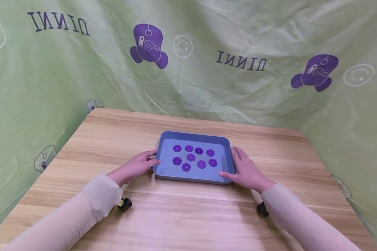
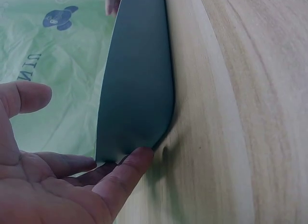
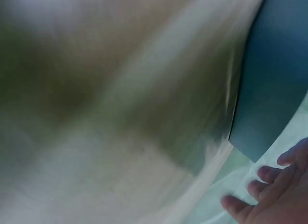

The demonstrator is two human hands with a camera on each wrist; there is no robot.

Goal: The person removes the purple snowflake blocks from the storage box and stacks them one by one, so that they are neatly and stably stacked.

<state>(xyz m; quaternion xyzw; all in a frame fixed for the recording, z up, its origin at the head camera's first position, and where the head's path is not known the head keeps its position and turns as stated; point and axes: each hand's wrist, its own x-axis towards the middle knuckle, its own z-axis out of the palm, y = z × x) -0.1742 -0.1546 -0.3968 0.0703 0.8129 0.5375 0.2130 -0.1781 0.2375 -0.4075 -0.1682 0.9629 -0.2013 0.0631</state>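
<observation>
Only the head view shows nine purple discs [image 1: 191, 156], mid-frame. Both unclenched, the left hand [image 1: 136, 167] touches the tray [image 1: 168, 170]; the right hand [image 1: 247, 172] flanks it.

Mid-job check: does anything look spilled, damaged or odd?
Nothing looks spilled or damaged: the purple pieces all lie inside the blue tray. The one oddity is the green backdrop, whose printed lettering doesn't read the normal way round.

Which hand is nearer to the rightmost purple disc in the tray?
Right. The right hand is at the right end of the tray, its thumb near the rightmost purple disc; the left hand is at the opposite end, farther off.
</observation>
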